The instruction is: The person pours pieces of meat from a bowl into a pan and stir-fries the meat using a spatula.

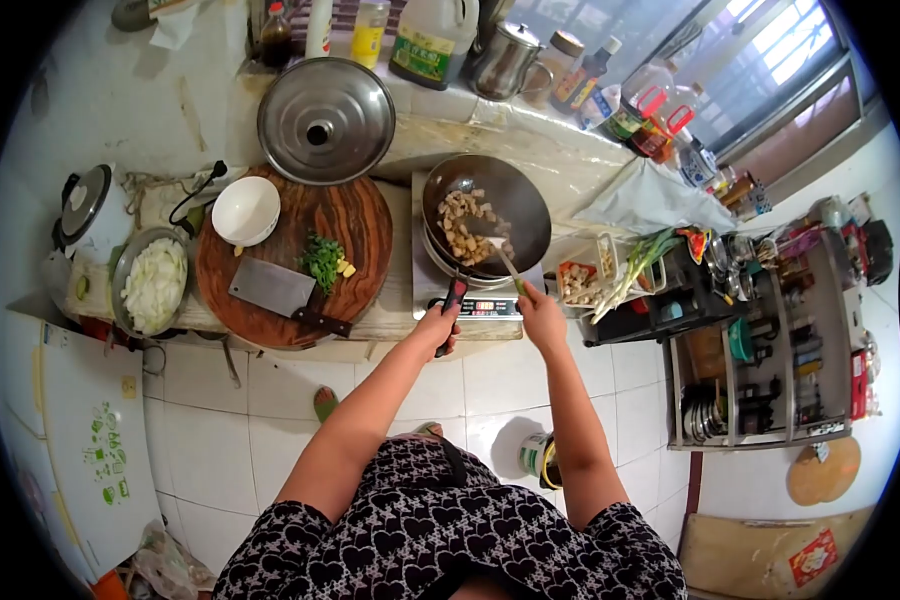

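My left hand point(436, 330) is wrapped round the black and red handle of a dark wok point(525, 205). In my right hand point(542, 318) is a spatula point(510, 266) with a greenish handle, its blade down among browned meat pieces point(462, 222) in the wok. Under the wok is an induction cooker point(482, 308) with a lit red display. To the left, a round wooden chopping board point(360, 225) carries a cleaver point(272, 288), chopped greens point(320, 260), a few yellowish pieces point(346, 268) and a white bowl point(246, 210).
A metal bowl of sliced white vegetable point(156, 285) sits left of the board. Behind the board leans a large metal lid point(327, 120). Bottles and a metal pitcher point(507, 62) line the back ledge. Right of the cooker are baskets and green onions point(638, 268). A bucket point(538, 456) stands on the floor.
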`<state>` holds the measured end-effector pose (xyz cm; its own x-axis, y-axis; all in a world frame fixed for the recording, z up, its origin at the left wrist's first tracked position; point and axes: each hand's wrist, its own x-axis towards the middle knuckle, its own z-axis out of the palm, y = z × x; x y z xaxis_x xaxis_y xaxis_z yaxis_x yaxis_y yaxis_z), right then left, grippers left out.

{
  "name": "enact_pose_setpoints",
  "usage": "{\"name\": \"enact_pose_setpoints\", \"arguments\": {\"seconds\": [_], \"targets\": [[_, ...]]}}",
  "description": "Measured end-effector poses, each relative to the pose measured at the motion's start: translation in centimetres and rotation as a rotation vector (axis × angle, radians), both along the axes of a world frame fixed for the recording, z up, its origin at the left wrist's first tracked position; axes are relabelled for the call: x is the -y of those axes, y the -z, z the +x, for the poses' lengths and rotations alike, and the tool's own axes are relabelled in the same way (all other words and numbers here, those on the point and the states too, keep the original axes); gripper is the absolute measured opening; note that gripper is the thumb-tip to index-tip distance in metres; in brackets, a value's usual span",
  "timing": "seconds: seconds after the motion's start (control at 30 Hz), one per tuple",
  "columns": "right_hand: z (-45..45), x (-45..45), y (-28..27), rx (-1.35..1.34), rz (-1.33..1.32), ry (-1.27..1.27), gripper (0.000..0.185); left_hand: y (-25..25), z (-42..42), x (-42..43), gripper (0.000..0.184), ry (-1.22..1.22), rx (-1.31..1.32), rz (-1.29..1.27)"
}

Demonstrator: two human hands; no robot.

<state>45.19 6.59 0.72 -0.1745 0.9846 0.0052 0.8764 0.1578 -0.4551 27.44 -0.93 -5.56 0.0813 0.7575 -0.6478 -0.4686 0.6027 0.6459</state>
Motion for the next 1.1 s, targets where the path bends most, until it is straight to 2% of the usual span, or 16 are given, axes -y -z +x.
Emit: {"name": "enact_pose_setpoints", "arguments": {"seconds": [0.2, 0.23, 0.27, 0.33, 0.43, 0.53, 0.67, 0.73, 1.0, 1.1], "targets": [[0.2, 2.7, -5.5, -0.011, -0.076, -0.023, 0.032, 0.4, 0.2, -0.2, 0.021, 0.012, -0.020, 0.012], [0.0, 2.6, -4.9, 0.081, -0.067, -0.050, 0.033, 0.4, 0.3, -0.1, 0.021, 0.011, -0.029, 0.005], [-0.1, 2.1, -3.5, 0.070, -0.129, -0.022, 0.033, 0.5, 0.3, 0.0, 0.021, 0.019, -0.033, 0.001], [-0.1, 1.0, -0.6, -0.032, -0.023, -0.035, 0.033, 0.4, 0.3, -0.1, 0.021, 0.000, -0.025, -0.003], [-0.4, 0.5, -0.2, 0.023, 0.020, 0.017, 0.032, 0.1, -0.1, -0.2, 0.022, 0.007, -0.028, 0.002], [-1.5, 1.5, -2.4, -0.032, 0.007, 0.037, 0.032, 0.3, 0.0, -0.2, 0.023, 0.018, 0.000, 0.008], [-3.6, 1.0, -0.8, 0.064, 0.117, -0.097, 0.030, 0.1, 0.0, 0.0, 0.022, 0.020, -0.014, 0.007], [-4.4, 0.4, 0.9, 0.124, 0.148, -0.085, 0.029, 0.0, 0.2, 0.0, 0.022, 0.016, -0.020, 0.001], [-2.1, 0.3, -1.2, 0.108, 0.105, -0.064, 0.030, 0.2, 0.0, -0.1, 0.023, 0.014, 0.012, 0.003], [-2.7, -1.0, -1.1, 0.080, 0.172, -0.018, 0.028, 0.4, 0.1, -0.1, 0.023, 0.016, -0.019, 0.013]]}}
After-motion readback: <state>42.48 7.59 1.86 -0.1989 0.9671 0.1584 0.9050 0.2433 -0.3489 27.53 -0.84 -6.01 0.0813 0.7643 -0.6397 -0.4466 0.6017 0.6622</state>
